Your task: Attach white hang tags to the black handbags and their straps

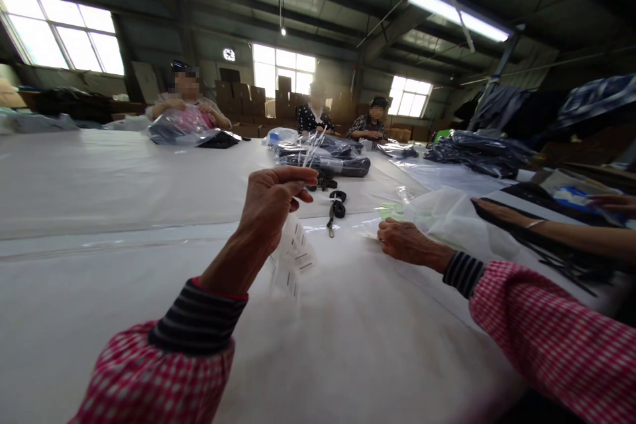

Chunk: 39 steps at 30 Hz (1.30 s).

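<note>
My left hand is raised over the table, closed in a pinch on a bunch of thin white strings. White tags with dark printed lines hang below that hand. On the right, my right hand rests low at the table top with its fingers curled together. A thin whitish edge shows by its fingertips, but what they grip is hidden. Close beside it lie a translucent plastic bag and small light green pieces. Between my hands lies a coiled black strap with a metal clip.
Bagged dark garments lie across the white table. A co-worker's arm reaches in from the right over black fabric. Several people sit along the far side. More bagged garments are piled at back right.
</note>
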{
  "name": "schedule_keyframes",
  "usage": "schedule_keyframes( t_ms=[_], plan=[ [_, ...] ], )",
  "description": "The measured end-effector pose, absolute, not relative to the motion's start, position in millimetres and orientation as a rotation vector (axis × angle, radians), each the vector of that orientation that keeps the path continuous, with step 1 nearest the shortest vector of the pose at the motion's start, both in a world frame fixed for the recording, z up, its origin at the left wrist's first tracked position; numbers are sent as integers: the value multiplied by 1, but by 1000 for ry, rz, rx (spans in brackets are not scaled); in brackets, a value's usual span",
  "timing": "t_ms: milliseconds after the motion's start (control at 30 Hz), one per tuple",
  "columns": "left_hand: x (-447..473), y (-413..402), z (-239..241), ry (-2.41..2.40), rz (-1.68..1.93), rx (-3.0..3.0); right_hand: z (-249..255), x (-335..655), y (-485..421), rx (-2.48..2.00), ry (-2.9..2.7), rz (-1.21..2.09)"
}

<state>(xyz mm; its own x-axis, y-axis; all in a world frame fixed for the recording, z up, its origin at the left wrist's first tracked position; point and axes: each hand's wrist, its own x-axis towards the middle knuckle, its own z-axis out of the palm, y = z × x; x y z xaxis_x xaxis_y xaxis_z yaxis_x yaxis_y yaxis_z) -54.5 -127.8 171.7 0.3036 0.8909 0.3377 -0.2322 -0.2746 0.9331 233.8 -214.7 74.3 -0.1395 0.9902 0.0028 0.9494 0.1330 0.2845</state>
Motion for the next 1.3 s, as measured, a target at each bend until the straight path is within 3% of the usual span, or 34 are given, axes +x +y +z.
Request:
schedule_keyframes(
  t_ms=[700,1033,1300],
  plan=[
    [-64,-130,188,671,1300,1440,119,228,-220,2210,2310,231],
    [-61,-127,178,722,1112,1539,139,214,-210,2360,2559,-200],
    [-49,-117,150,796,1071,1470,160,198,-191,2878,2592,-718]
  ],
)
